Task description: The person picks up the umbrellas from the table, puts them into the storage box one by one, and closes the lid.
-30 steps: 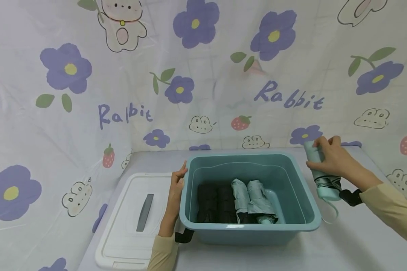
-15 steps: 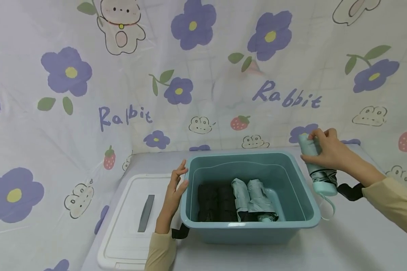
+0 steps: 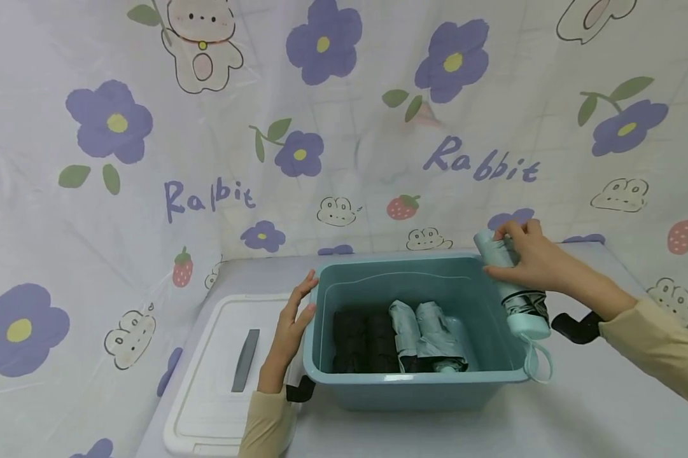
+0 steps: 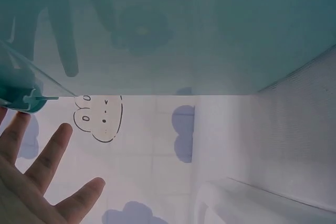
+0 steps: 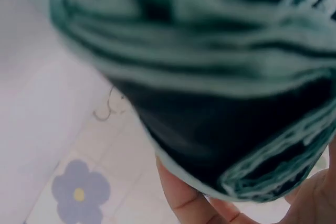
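Observation:
My right hand [image 3: 535, 257] grips a pale blue folded umbrella [image 3: 510, 286] over the right end of a blue-green plastic bin [image 3: 412, 395]. The umbrella tilts, its mint handle [image 3: 528, 326] and wrist loop lower, overlapping the bin's right rim. In the right wrist view, the umbrella's gathered fabric [image 5: 199, 66] fills most of the picture, with fingers below it. My left hand [image 3: 289, 331] is at the bin's left rim, fingers extended and fingertips at the edge. Inside the bin, two pale blue folded umbrellas [image 3: 435, 331] lie beside two black rolled bundles [image 3: 381, 343].
A white lid [image 3: 212, 407] with a grey handle [image 3: 245, 360] lies on the table left of the bin, partly behind my left forearm. Behind the table hangs a white curtain [image 3: 366, 114] printed with purple flowers and rabbits. Bare bin floor shows right of the umbrellas.
My right hand has carried the umbrella leftward, from beside the bin to over its right rim. The left hand's fingers have spread slightly while staying at the left rim.

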A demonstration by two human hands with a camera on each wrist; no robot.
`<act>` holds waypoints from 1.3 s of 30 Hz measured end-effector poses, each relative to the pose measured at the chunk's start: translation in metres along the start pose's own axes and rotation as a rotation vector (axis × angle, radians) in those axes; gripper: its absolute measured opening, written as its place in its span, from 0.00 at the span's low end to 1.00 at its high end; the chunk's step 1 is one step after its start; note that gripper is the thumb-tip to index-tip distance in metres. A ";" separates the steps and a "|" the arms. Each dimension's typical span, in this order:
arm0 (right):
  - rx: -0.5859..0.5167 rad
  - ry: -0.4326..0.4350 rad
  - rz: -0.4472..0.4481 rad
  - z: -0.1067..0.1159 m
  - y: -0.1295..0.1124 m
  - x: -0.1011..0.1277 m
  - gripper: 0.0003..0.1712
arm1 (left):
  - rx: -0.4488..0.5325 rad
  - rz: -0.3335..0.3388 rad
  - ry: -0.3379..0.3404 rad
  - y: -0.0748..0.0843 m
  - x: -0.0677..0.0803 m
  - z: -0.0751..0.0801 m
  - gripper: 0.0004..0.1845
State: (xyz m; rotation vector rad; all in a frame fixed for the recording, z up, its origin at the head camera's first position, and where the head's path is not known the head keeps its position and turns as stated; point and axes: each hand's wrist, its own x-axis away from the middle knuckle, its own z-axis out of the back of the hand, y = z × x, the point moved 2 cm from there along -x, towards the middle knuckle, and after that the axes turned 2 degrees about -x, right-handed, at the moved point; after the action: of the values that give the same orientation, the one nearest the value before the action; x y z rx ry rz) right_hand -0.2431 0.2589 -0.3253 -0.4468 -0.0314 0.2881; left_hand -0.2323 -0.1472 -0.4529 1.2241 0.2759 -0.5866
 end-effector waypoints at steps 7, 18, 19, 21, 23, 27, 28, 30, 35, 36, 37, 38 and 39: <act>-0.032 -0.034 0.040 -0.011 -0.015 -0.003 0.30 | 0.008 0.002 0.011 -0.002 0.000 -0.001 0.24; -0.013 -0.075 0.052 -0.029 -0.027 -0.009 0.30 | 0.014 -0.007 0.033 0.000 0.000 -0.004 0.23; -0.011 -0.077 0.047 -0.030 -0.028 -0.010 0.29 | 0.018 -0.005 0.034 0.000 0.000 -0.004 0.23; -0.001 -0.082 0.040 -0.034 -0.030 -0.011 0.29 | 0.027 0.001 0.038 0.000 0.000 -0.005 0.23; 0.007 -0.091 0.037 -0.037 -0.033 -0.012 0.29 | 0.038 0.007 0.043 0.000 0.000 -0.006 0.22; 0.015 -0.125 0.037 -0.045 -0.036 -0.014 0.28 | 0.055 0.021 0.042 -0.001 0.001 -0.007 0.22; 0.019 -0.134 0.037 -0.047 -0.037 -0.015 0.28 | 0.057 0.023 0.042 -0.001 0.002 -0.008 0.22; 0.030 -0.144 0.040 -0.051 -0.038 -0.016 0.28 | 0.063 0.026 0.041 -0.001 0.002 -0.008 0.22; 0.061 -0.150 0.045 -0.058 -0.040 -0.019 0.28 | 0.074 0.033 0.038 0.000 0.001 -0.008 0.22; 0.065 -0.153 0.040 -0.060 -0.040 -0.019 0.29 | 0.077 0.034 0.037 0.000 0.001 -0.008 0.22; 0.067 -0.159 0.035 -0.061 -0.040 -0.020 0.29 | 0.079 0.036 0.036 0.001 0.001 -0.008 0.22; 0.071 -0.165 0.029 -0.063 -0.040 -0.020 0.29 | 0.081 0.037 0.036 0.001 0.002 -0.008 0.22; 0.075 -0.170 0.025 -0.065 -0.040 -0.021 0.29 | 0.083 0.036 0.037 0.001 0.002 -0.008 0.22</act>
State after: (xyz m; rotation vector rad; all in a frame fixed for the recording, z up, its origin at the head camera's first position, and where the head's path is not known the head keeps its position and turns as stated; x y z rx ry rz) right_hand -0.2464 0.1916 -0.3660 -0.3478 -0.1808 0.3500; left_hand -0.2294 -0.1397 -0.4554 1.3181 0.2622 -0.5488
